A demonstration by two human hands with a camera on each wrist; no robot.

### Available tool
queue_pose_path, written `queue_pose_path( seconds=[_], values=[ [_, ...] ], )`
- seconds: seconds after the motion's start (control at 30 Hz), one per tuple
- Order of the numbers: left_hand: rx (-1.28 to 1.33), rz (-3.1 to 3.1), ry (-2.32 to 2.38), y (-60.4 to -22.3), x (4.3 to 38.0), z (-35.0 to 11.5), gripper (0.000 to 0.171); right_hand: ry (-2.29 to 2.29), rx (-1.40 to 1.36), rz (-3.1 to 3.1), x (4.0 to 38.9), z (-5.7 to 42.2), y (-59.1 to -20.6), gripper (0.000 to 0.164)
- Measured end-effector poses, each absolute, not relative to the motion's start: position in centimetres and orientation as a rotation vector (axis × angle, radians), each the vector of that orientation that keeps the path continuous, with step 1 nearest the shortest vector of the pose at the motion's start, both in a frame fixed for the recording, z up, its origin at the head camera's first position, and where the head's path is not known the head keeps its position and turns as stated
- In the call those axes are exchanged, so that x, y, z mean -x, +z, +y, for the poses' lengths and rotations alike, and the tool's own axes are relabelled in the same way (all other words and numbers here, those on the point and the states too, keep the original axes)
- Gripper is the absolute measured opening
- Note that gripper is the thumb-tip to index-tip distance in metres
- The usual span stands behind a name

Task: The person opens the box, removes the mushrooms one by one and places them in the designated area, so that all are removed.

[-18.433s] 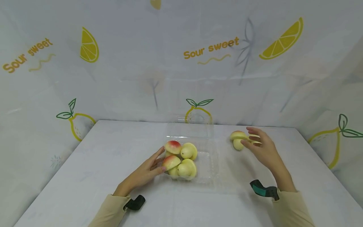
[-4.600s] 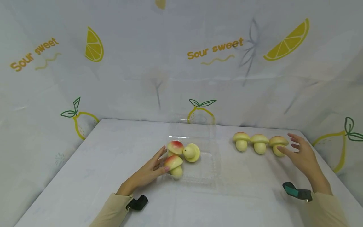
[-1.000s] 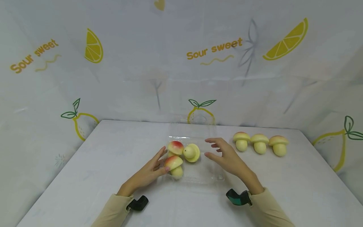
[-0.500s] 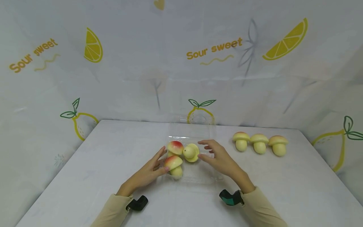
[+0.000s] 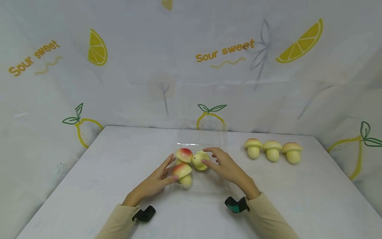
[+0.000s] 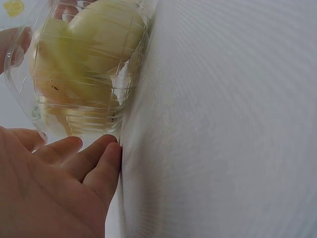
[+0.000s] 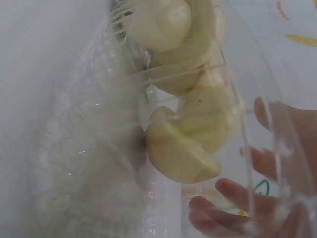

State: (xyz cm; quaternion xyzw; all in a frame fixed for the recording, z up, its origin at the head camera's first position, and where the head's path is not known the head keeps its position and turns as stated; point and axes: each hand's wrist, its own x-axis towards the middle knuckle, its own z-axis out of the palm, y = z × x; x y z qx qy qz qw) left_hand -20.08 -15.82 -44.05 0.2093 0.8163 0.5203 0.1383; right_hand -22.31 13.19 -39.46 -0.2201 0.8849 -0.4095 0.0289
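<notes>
A clear plastic clamshell box stands open on the table with three toy mushrooms inside. Two red-topped mushrooms lie along its left side, and a pale yellow mushroom lies on its side to their right. My left hand rests against the box's left wall, its fingers fairly straight, as the left wrist view also shows. Over the box, my right hand has its thumb in front of the pale mushroom and its fingers behind. In the right wrist view, its fingers appear spread and apart from the mushrooms.
At the back right, three more mushrooms stand upright in a row on the white table. The box's transparent lid is raised at the back. Behind the table hangs a lemon-patterned cloth.
Since the oldest frame, mushrooms have left the box and a row of three has formed at right. My right hand has returned leftward to the pale mushroom; my left hand stays put.
</notes>
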Motion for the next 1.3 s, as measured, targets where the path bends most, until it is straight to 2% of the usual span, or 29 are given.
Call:
queue_pose_path(
  seconds=[0.53, 0.77, 1.07, 1.17, 1.3],
  values=[
    [-0.614, 2.361, 1.51, -44.04, 20.14, -15.77, 0.085, -1.165, 0.737, 2.698, 22.75, 12.62, -39.4, 0.039],
    [-0.61, 2.353, 1.516, -43.8, 20.07, -15.82, 0.085, -1.225, 0.673, 2.648, 22.46, 12.53, -39.37, 0.023],
    [-0.605, 2.353, 1.517, -43.85, 20.04, -15.84, 0.085, -1.247, 0.683, 2.676, 22.35, 12.44, -39.82, 0.021],
    [-0.606, 2.353, 1.516, -43.86, 20.02, -15.84, 0.085, -1.263, 0.656, 2.652, 22.31, 12.48, -39.87, 0.024],
    [-0.607, 2.354, 1.514, -43.88, 20.01, -15.82, 0.086, -1.294, 0.621, 2.575, 22.22, 12.61, -39.85, 0.039]
  ],
)
